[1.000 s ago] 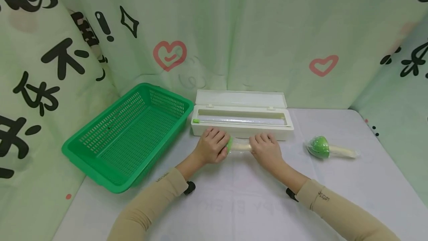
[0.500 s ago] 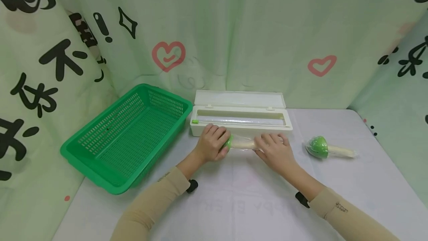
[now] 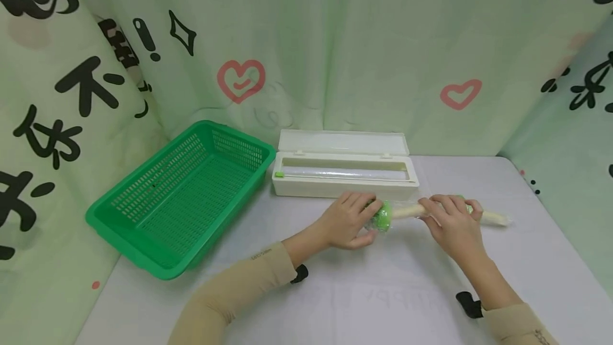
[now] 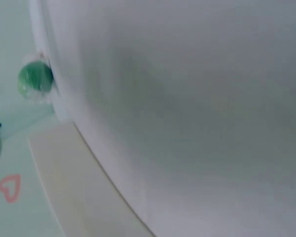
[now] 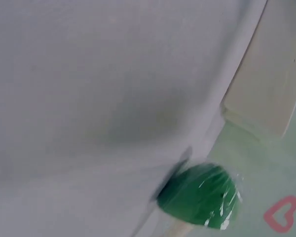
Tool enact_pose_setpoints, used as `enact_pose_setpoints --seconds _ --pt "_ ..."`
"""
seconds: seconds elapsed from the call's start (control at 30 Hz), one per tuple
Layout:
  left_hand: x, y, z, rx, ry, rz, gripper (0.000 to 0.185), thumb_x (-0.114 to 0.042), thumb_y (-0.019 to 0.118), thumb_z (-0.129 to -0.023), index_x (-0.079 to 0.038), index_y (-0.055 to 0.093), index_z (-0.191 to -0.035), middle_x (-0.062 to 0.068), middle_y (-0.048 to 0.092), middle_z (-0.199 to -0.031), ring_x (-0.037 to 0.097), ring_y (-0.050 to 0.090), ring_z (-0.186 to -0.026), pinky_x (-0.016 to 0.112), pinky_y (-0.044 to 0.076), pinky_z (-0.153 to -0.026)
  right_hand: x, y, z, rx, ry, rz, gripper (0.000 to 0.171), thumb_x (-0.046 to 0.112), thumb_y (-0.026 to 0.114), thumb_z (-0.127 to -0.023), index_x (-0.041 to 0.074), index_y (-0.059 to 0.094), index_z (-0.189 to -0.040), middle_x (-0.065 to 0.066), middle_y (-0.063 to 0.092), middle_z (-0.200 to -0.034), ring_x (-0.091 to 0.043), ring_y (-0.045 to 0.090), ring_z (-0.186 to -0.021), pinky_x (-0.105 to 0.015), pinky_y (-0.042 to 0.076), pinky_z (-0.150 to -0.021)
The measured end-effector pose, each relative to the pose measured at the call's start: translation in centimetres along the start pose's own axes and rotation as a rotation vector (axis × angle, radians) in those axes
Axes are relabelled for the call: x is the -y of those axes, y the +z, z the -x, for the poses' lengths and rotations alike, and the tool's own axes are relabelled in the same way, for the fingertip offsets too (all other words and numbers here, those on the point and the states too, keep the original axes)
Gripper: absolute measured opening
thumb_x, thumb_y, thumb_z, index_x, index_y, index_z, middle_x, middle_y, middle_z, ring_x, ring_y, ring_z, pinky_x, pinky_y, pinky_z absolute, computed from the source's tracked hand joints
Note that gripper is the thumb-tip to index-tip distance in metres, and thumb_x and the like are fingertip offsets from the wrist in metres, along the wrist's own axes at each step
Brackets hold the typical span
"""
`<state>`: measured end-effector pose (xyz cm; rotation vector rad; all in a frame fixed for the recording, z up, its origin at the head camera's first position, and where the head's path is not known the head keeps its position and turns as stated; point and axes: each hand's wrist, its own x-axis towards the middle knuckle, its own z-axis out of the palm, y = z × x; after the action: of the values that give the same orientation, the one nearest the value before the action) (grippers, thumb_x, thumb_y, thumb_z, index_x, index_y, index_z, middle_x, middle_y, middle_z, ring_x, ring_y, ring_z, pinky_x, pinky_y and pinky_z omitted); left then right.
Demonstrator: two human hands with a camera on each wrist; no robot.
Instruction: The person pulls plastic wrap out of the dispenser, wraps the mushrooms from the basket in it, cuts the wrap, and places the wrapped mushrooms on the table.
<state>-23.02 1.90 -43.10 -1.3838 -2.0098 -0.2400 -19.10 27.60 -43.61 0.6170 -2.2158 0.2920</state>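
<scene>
The green curtain bore large black Chinese characters, among them "不" and an exclamation mark, with red hearts. Faint mirrored lettering showed on the surface, and small print on the sleeve, both unreadable.

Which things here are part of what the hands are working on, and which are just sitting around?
In use:
- wrapped green-topped vegetable, held at both ends
- left hand gripping its green end
- right hand on its pale stalk
- second wrapped vegetable, mostly hidden behind the right hand
- cling film dispenser, lid open

Lying about:
- green basket
- printed curtain
</scene>
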Motion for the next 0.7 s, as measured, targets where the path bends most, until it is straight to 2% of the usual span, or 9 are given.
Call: enact_pose_setpoints --seconds 0.2,0.37,0.43,0.53,0.6,0.7 --pt "-2.5 2.0 -2.7 0.081 0.012 -0.011 0.049 -0.042 0.047 -0.087 -0.007 0.043 -0.121 0.009 0.049 -0.119 0.019 0.049 -0.106 0.026 0.038 -0.091 -1.8 -2.8 1.8 0.026 0.116 0.012 0.058 0.056 0.033 -0.091 0.007 0.064 -0.094 -0.017 0.058 -0.095 -0.039 0.045 -0.091 -0.064 0.015 -0.080" --pt "-4.9 4.2 -5.0 0.157 0.031 -0.068 0.049 -0.047 0.042 -0.090 -0.012 0.042 -0.124 0.005 0.045 -0.121 0.015 0.046 -0.105 0.025 0.037 -0.090 -3.5 -5.2 3.7 0.132 0.269 0.021 0.072 0.068 0.027 -0.084 0.007 0.062 -0.094 -0.018 0.055 -0.098 -0.041 0.041 -0.096 -0.066 0.009 -0.085" --pt "-6.0 5.0 -6.0 0.207 0.026 -0.088 0.049 -0.049 0.039 -0.092 -0.014 0.039 -0.126 0.004 0.043 -0.124 0.013 0.045 -0.106 0.025 0.036 -0.088 -4.2 -6.2 4.4 0.210 0.336 0.036 0.054 0.058 0.048 -0.084 0.007 0.061 -0.094 -0.019 0.053 -0.100 -0.042 0.039 -0.098 -0.066 0.008 -0.086" --pt "-7.6 6.1 -7.3 0.261 0.020 -0.123 0.049 -0.052 0.033 -0.093 -0.017 0.037 -0.128 0.001 0.041 -0.126 0.012 0.044 -0.104 0.024 0.037 -0.084 -5.2 -7.5 5.4 0.331 0.434 0.066 0.032 0.027 0.073 -0.076 0.006 0.060 -0.096 -0.021 0.050 -0.103 -0.044 0.035 -0.101 -0.067 0.005 -0.088" --pt "-8.5 6.7 -8.0 0.294 0.013 -0.130 0.049 -0.052 0.031 -0.093 -0.019 0.036 -0.129 0.000 0.039 -0.128 0.011 0.044 -0.105 0.024 0.036 -0.084 -5.7 -8.3 5.8 0.404 0.487 0.094 0.037 0.002 0.076 -0.064 0.005 0.060 -0.098 -0.022 0.049 -0.104 -0.046 0.032 -0.102 -0.068 0.003 -0.089" --pt "-9.6 7.7 -8.9 0.299 0.010 -0.138 0.048 -0.052 0.030 -0.094 -0.020 0.036 -0.129 -0.001 0.039 -0.126 0.009 0.044 -0.102 0.022 0.036 -0.082 -6.6 -8.8 6.5 0.504 0.556 0.121 0.037 0.006 0.074 -0.067 0.003 0.059 -0.100 -0.025 0.047 -0.106 -0.047 0.029 -0.104 -0.069 0.000 -0.089"
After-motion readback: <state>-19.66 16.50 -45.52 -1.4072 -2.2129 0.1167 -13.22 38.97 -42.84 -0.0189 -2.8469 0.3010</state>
